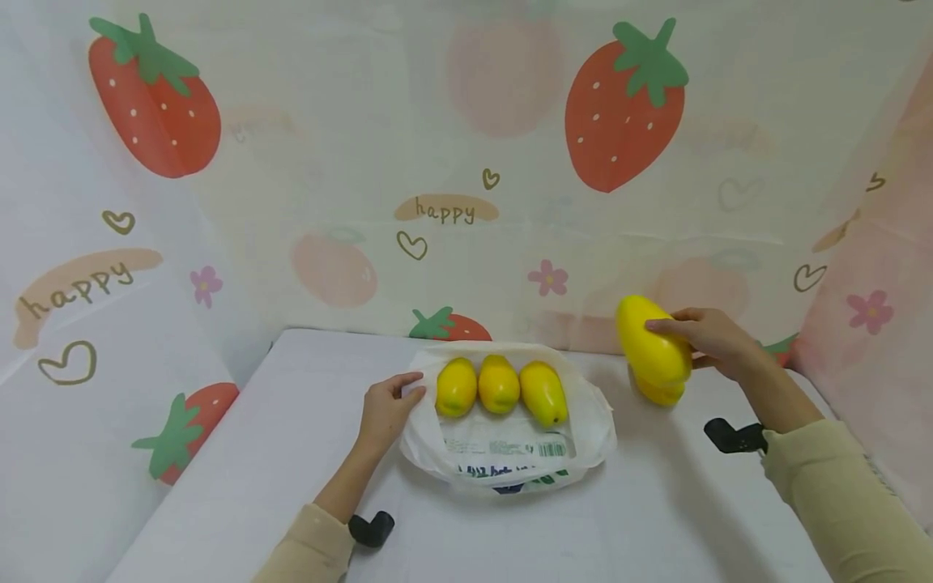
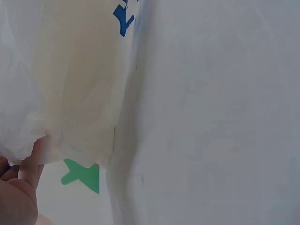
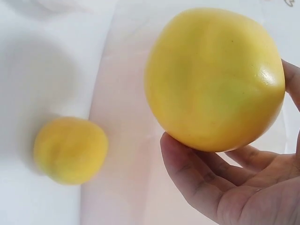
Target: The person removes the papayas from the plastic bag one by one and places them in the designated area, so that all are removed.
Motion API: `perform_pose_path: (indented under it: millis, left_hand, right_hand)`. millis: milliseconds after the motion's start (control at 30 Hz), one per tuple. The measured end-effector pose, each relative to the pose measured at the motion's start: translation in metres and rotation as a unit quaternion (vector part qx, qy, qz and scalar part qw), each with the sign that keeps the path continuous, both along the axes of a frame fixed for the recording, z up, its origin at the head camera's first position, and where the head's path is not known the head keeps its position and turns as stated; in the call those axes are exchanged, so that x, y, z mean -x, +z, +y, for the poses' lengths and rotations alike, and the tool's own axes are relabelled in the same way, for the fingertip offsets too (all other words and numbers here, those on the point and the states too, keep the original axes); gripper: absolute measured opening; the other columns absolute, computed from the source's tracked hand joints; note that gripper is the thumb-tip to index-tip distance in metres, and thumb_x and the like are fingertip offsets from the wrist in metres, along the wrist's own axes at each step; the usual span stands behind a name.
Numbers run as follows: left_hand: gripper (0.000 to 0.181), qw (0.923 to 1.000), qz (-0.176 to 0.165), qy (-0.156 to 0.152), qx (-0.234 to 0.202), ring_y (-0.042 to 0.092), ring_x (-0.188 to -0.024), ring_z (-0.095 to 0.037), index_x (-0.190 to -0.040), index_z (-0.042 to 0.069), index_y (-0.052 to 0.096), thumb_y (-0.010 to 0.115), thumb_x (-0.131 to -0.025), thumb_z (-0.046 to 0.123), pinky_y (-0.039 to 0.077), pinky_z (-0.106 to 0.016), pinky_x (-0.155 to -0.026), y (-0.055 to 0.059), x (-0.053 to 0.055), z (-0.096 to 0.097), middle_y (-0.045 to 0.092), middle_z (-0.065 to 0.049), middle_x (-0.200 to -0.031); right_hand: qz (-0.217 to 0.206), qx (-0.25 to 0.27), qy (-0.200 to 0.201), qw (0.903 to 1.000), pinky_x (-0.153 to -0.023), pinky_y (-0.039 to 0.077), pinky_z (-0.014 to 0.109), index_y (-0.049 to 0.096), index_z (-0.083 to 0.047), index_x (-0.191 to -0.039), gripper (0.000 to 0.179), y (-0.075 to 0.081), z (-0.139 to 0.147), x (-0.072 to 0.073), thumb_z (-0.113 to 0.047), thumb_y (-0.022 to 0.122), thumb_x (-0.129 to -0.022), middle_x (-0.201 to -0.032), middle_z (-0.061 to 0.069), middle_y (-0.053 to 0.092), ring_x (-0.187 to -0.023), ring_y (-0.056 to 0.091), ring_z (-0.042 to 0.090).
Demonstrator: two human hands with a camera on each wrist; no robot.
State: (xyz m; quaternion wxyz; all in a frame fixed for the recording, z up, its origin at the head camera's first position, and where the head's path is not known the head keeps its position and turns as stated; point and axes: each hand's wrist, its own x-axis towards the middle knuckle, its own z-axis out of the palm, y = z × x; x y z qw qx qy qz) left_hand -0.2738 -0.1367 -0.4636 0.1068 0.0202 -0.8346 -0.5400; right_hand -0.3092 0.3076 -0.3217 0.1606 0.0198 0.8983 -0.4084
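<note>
A white plastic bag (image 1: 594,413) lies with its mouth spread, and three yellow mangoes (image 1: 499,385) sit in a row inside it. My left hand (image 1: 386,413) pinches the bag's left rim; the left wrist view shows the fingers at the crumpled plastic (image 2: 79,93). To the right of the bag, my right hand (image 1: 717,336) grips a yellow mango (image 1: 649,328) above the table. Another mango (image 3: 70,150) rests on the table below the held one, partly hidden by it in the head view.
The white table (image 1: 510,534) ends at the back against a hanging cloth (image 1: 350,162) printed with strawberries. More printed cloth (image 1: 875,380) stands along the right and left sides. Dark curved pieces (image 1: 372,530) sit at both wrists.
</note>
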Motion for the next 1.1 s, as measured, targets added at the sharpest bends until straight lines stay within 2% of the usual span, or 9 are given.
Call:
perform_pose_path:
  millis: [233, 500, 767, 967, 1100]
  left_hand:
    - [0.029, 1.0, 0.003, -0.002, -0.002, 0.039, -0.065, -0.015, -0.115, 0.002, 0.07, 0.067, -0.09, 0.015, 0.03, -0.017, -0.056, 0.001, -0.001, 0.0, 0.04, 0.0, -0.066]
    - [0.028, 1.0, -0.002, 0.0, -0.006, 0.04, -0.067, -0.015, -0.115, 0.002, 0.07, 0.068, -0.09, 0.015, 0.03, -0.017, -0.056, 0.0, -0.003, -0.001, 0.043, 0.0, -0.068]
    - [0.028, 1.0, 0.002, 0.002, -0.002, 0.041, -0.068, -0.015, -0.115, 0.003, 0.07, 0.068, -0.09, 0.015, 0.031, -0.017, -0.058, 0.001, -0.002, -0.001, 0.045, -0.001, -0.069]
    - [0.028, 1.0, -0.002, 0.004, 0.0, 0.041, -0.068, -0.015, -0.115, 0.003, 0.07, 0.068, -0.09, 0.015, 0.031, -0.018, -0.057, -0.001, -0.002, -0.002, 0.043, -0.001, -0.068]
    - [0.028, 1.0, -0.001, 0.003, -0.002, 0.039, -0.065, -0.015, -0.115, 0.003, 0.07, 0.068, -0.09, 0.014, 0.029, -0.018, -0.056, -0.001, -0.002, -0.003, 0.04, 0.0, -0.065]
  right_hand:
    - [0.001, 0.0, -0.007, 1.0, -0.09, 0.052, 0.044, 0.023, 0.014, -0.146, 0.094, -0.001, 0.011, -0.004, -0.058, 0.052, -0.093, -0.14, 0.029, 0.038, -0.116, 0.05, 0.037]
    - [-0.009, -0.004, -0.028, 0.9996, -0.092, 0.052, 0.045, 0.021, 0.014, -0.146, 0.098, -0.005, 0.023, -0.006, -0.061, 0.052, -0.091, -0.139, 0.03, 0.036, -0.114, 0.05, 0.037]
    - [-0.008, -0.013, -0.037, 0.9992, -0.086, 0.055, 0.038, 0.025, 0.013, -0.145, 0.097, -0.009, 0.034, -0.005, -0.062, 0.053, -0.091, -0.136, 0.028, 0.039, -0.106, 0.053, 0.03]
    - [-0.013, -0.017, -0.044, 0.9988, -0.087, 0.054, 0.041, 0.023, 0.015, -0.145, 0.098, -0.011, 0.042, -0.006, -0.061, 0.052, -0.091, -0.136, 0.031, 0.037, -0.108, 0.053, 0.033]
    - [-0.011, -0.019, -0.048, 0.9986, -0.084, 0.054, 0.039, 0.025, 0.014, -0.144, 0.096, -0.015, 0.049, -0.006, -0.061, 0.052, -0.091, -0.135, 0.029, 0.039, -0.109, 0.052, 0.033]
